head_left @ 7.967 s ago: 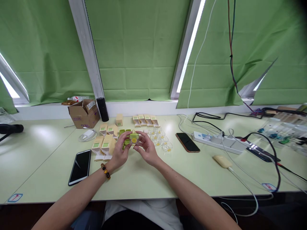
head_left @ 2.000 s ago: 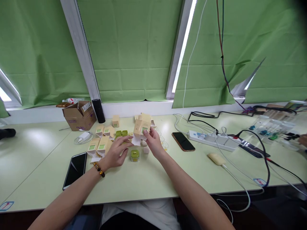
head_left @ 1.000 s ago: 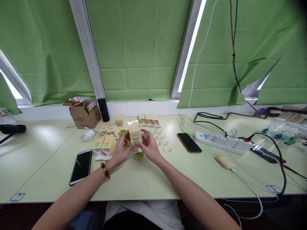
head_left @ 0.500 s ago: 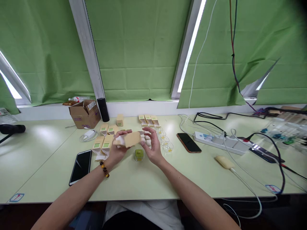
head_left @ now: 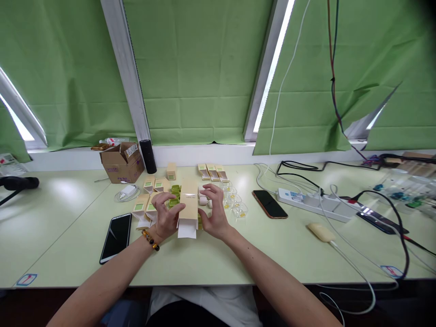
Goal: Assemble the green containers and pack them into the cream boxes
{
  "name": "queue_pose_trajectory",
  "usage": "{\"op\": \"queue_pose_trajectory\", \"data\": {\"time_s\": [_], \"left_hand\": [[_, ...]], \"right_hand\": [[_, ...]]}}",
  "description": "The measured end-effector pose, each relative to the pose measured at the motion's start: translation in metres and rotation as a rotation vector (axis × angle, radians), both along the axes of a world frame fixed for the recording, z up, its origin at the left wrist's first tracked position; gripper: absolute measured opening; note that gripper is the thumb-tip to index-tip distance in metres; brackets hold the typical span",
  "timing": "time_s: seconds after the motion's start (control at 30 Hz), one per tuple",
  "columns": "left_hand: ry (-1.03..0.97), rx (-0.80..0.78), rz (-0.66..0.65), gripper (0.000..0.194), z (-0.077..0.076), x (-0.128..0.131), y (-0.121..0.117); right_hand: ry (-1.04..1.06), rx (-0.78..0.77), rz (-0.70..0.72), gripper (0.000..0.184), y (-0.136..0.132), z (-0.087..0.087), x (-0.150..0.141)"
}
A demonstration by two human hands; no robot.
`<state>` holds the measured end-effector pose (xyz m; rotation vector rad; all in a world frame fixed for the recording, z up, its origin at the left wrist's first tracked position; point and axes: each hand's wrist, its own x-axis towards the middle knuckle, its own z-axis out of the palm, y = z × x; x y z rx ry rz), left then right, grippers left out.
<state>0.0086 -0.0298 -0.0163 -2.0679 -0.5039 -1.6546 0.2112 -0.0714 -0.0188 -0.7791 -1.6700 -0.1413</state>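
A small beige cardboard box lies lengthwise between my hands, its open white flaps toward me. My left hand grips the box at its left side, thumb on its upper face. Fingers apart, my right hand is at the box's right side, with its thumb close to or touching the edge. A green-lidded clear jar shows only in part behind the box. Several green lids are to the left, and white round pieces to the right. Clear small cups stand beyond my right hand.
More beige boxes stand at left, and others at the back. A phone lies left, another phone right. A power strip with cables, a brown carton and a black cylinder are around.
The green-lidded jar, held in both hands earlier, now stands on the table. A box came from the back row, was turned over, and its open end now faces me.
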Motion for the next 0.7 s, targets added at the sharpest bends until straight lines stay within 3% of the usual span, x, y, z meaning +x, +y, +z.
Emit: {"op": "queue_pose_trajectory", "data": {"time_s": [0.13, 0.27, 0.33, 0.47, 0.6, 0.7], "left_hand": [[0.010, 0.016, -0.018, 0.033, -0.001, 0.001, -0.002], [0.003, 0.015, -0.045, 0.042, 0.003, 0.005, -0.006], [0.005, -0.008, -0.078, 0.052, 0.006, 0.007, -0.006], [0.007, -0.112, -0.183, 0.069, 0.005, 0.007, -0.002], [0.001, -0.260, -0.334, 0.053, -0.001, 0.005, 0.002], [-0.019, -0.374, -0.355, 0.044, -0.002, 0.005, 0.002]], "right_hand": [[-0.107, 0.080, -0.028, 0.058, 0.002, -0.001, 0.002], [-0.057, 0.063, 0.017, 0.052, 0.000, 0.002, 0.004], [0.052, -0.041, 0.115, 0.049, -0.001, 0.004, 0.004], [0.447, -0.426, 0.438, 0.040, 0.004, 0.005, 0.005], [0.746, -0.672, 0.675, 0.052, 0.013, 0.007, 0.007], [0.854, -0.759, 0.739, 0.060, 0.016, 0.008, 0.007]]}}
